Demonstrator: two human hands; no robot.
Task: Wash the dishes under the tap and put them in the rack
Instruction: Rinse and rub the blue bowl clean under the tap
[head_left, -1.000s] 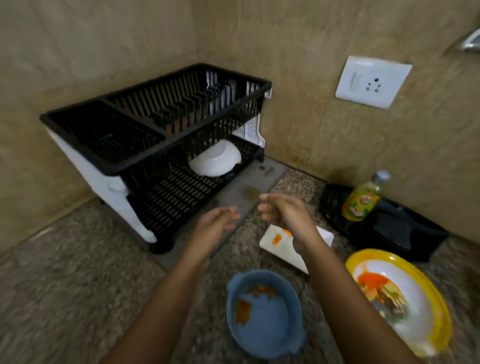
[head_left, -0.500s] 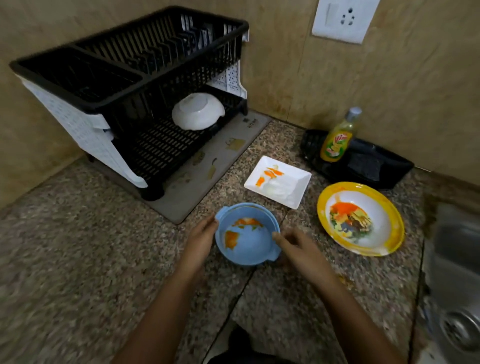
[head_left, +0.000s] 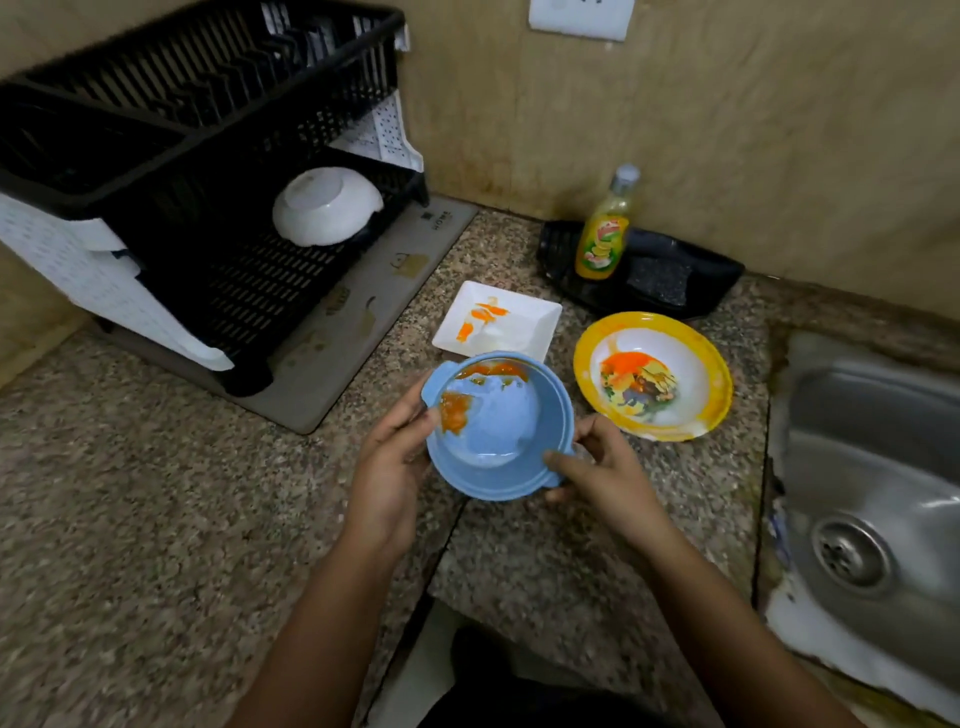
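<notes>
**Blue bowl in both hands, sink off to the right**

We hold the blue bowl (head_left: 497, 426) above the counter (head_left: 130, 509), left hand (head_left: 387, 467) clasping its left rim, right hand (head_left: 597, 470) pinching the near-right handle. The sink (head_left: 872, 467) lies to the right, nearer our right hand, so the bowl must travel that way. The tap is out of view; the rack (head_left: 171, 156) seems to hold one white bowl (head_left: 324, 213).
</notes>
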